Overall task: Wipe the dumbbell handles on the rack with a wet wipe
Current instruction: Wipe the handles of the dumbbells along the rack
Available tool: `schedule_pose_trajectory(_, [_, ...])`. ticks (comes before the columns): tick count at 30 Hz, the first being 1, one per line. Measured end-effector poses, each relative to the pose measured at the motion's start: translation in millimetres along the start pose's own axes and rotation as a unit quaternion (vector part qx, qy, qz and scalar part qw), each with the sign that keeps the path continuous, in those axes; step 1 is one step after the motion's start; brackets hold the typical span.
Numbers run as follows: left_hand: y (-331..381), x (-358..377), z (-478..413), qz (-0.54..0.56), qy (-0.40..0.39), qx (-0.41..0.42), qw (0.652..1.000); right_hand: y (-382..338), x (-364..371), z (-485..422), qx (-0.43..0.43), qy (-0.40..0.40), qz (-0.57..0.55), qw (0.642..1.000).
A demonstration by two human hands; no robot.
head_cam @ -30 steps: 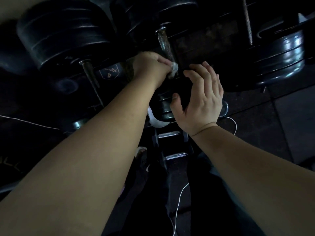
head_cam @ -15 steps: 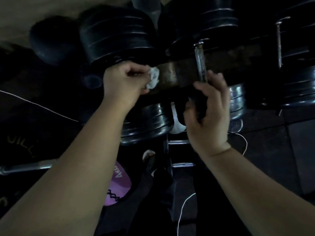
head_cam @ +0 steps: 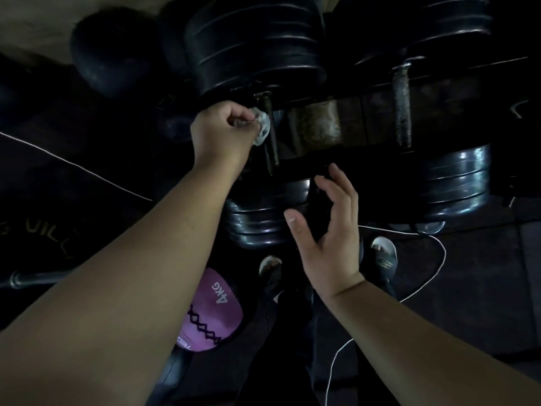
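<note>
Dim light covers a gym corner with a dark mat floor (head_cam: 474, 288) and a low rack (head_cam: 319, 124) whose worn, rusty shelf runs across the upper middle of the frame. At the far left, a thin white cord (head_cam: 73, 162) slants over a dark plate with faint pale lettering (head_cam: 44, 232), and a metal bar (head_cam: 35, 278) lies below it at the left edge. Lower, left of centre, a pink ball (head_cam: 210, 312) marked 4KG sits on the floor, partly hidden by the left forearm.

The left hand (head_cam: 222, 130) reaches up to the rack, its fingers curled tight around a crumpled white wet wipe (head_cam: 262, 128). The wipe lies against the left side of a dark dumbbell handle (head_cam: 270, 136), which runs between a stack of black plates (head_cam: 257, 45) at the top of the frame and shinier plates (head_cam: 257, 218) below.

Just right of centre, the right hand (head_cam: 330, 230) is spread wide, fingers straight and thumb apart, in front of those lower plates; whether it touches them cannot be told. Two sandalled feet (head_cam: 383, 256) show beneath it.

Further right, a second, rougher handle (head_cam: 402, 106) crosses the shelf above another stack of glossy plates (head_cam: 456, 180). A second white cord (head_cam: 424, 273) loops over the floor at the lower right.
</note>
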State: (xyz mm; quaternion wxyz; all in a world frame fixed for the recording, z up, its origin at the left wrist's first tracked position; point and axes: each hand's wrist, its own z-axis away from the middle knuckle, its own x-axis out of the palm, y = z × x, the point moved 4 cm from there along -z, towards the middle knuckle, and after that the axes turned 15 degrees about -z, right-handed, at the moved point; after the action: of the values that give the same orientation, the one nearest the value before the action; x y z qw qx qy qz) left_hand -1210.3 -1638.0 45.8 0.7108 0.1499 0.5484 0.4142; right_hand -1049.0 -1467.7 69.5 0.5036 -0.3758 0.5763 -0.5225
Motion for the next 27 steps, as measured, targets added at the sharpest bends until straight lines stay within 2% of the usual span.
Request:
schedule_pose_trajectory(4, [-3, 2, 1, 0.025, -0.050, -0.006, 0.998, 6, 3, 2, -0.042, 0.004, 0.006, 0.999])
schedule_pose_trajectory(7, [-2, -4, 5, -0.054, -0.073, 0.047, 0.995, 8, 3, 2, -0.052, 0.015, 0.004, 0.999])
schedule_pose_trajectory(10, [1, -4, 5, -0.070, -0.062, 0.067, 0.993, 10, 4, 1, -0.061, 0.020, 0.014, 0.998])
schedule_pose_trajectory(15, [10, -1, -4, -0.021, 0.002, 0.061, 0.998, 13, 4, 2, -0.066, 0.022, 0.009, 0.998])
schedule_pose_trajectory(17, [9, 1, -5, 0.007, 0.002, 0.054, 0.998, 14, 5, 2, -0.067, 0.023, 0.009, 0.997])
schedule_pose_trajectory(20, [0, 6, 3, 0.045, -0.053, 0.018, 0.997, 16, 5, 1, -0.060, 0.022, 0.006, 0.998])
schedule_pose_trajectory(24, [-8, 6, 13, -0.006, -0.157, -0.003, 0.988, 18, 6, 1, -0.061, 0.016, 0.001, 0.998])
schedule_pose_trajectory(27, [0, 3, 11, -0.028, -0.158, 0.009, 0.987, 18, 6, 1, -0.070, 0.018, 0.008, 0.997])
